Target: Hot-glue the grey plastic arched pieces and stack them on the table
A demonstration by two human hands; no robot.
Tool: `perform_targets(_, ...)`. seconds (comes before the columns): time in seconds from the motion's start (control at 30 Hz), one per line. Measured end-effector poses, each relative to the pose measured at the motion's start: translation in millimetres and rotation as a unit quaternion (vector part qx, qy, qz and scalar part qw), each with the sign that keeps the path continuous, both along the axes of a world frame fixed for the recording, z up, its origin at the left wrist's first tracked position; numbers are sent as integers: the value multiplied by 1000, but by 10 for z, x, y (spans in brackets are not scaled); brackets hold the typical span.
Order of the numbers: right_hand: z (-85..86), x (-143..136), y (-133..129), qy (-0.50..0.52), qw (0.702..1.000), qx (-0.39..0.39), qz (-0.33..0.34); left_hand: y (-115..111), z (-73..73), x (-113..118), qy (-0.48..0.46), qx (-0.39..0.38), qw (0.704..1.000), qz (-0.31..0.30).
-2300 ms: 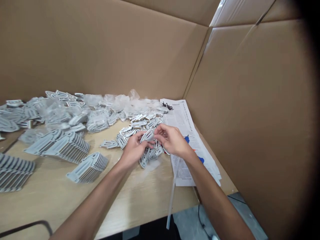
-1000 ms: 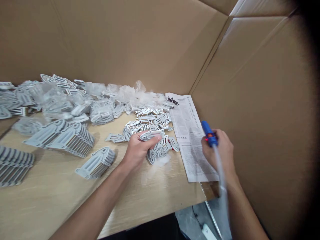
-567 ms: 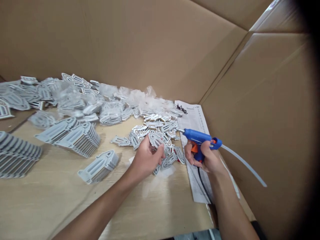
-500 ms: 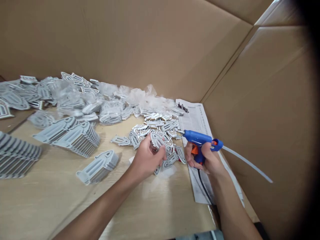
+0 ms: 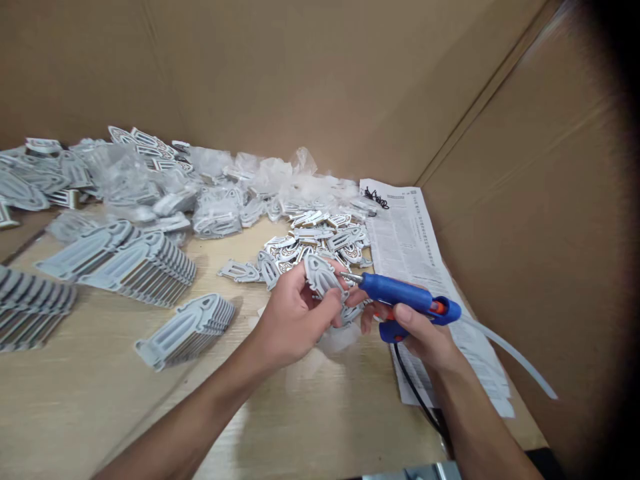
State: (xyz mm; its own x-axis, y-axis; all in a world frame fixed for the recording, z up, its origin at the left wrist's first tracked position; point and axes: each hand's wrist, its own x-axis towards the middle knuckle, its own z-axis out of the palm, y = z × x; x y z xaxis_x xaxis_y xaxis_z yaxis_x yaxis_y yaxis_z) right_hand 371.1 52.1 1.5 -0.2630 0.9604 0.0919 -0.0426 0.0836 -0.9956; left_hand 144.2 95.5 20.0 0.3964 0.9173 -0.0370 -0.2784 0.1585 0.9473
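My left hand grips a grey ornate arched piece, tilted above the pile. In my right hand is a blue glue gun with an orange trigger. The gun's metal nozzle points left, close to the held piece's right edge; whether they touch I cannot tell. A translucent glue stick sticks out of its back, and a black cord hangs below. Beneath and behind my left hand lies a loose pile of similar pieces, some showing brown patterns.
Neat stacks of grey pieces stand at the left on the wooden table. Plastic-wrapped pieces line the back. Newspaper with a black twisted tie lies at the right, beside cardboard walls.
The glue gun has come left and slightly down, its nozzle now near the held piece. My left hand has turned the piece and moved it slightly right. The camera view has shifted.
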Motion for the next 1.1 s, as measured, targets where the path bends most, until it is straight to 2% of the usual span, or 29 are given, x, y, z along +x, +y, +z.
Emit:
perform_targets(0.2, -73, -45, -6, -12, 999, 38, -2, -17, 29, -9, 3, 12, 1000, -25)
perform_targets(0.47, -23, -68, -14, -27, 998, 48, -7, -32, 58, 7, -18, 30, 999, -34)
perform_targets(0.9, 77, -119, -12, -64, 997, 49, 5, -51, 34, 21, 11, 1, 1000, -21)
perform_targets(1.1, 107, -146, 1, -81, 995, 53, 0, -44, 38, 27, 15, 14, 1000, -13)
